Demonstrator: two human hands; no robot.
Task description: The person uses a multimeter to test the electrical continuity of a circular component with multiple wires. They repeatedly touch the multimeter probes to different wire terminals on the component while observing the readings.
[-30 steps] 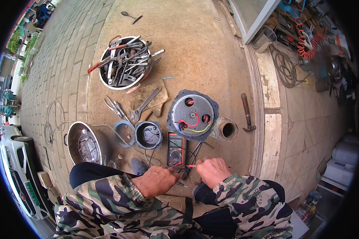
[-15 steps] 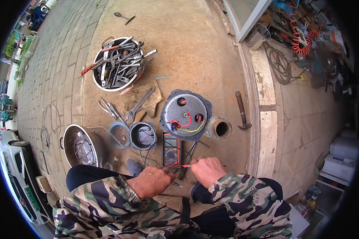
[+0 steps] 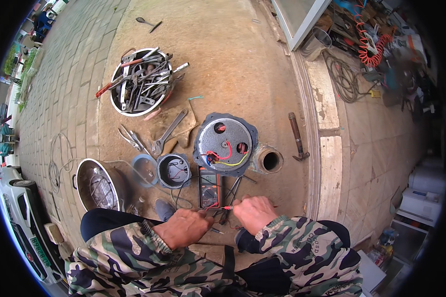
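An orange-edged multimeter (image 3: 209,190) lies on the ground before me, its screen and dial facing up. My right hand (image 3: 254,213) is closed in a pinch on a red test lead (image 3: 227,208), just right of the meter's lower end. Beside the meter's lower left corner, my left hand (image 3: 182,228) is closed, thumb and fingers together; what it pinches is mostly hidden, though a thin red piece shows near its fingertips. Beyond the meter stands a round grey motor housing (image 3: 225,143) with red and yellow wires on top. Left of the meter sits an open grey junction box (image 3: 174,171) with wires inside.
A white-rimmed basin (image 3: 115,101) heaped with tools stands far left; a metal pot (image 3: 80,190) is nearer. Pliers (image 3: 132,138) and an adjustable wrench (image 3: 169,132) lie between. At right are a pipe end (image 3: 271,161), a hammer (image 3: 297,136) and a door sill (image 3: 330,171).
The whole scene has shifted slightly left in the view. Both hands keep nearly the same place and grip beside the multimeter.
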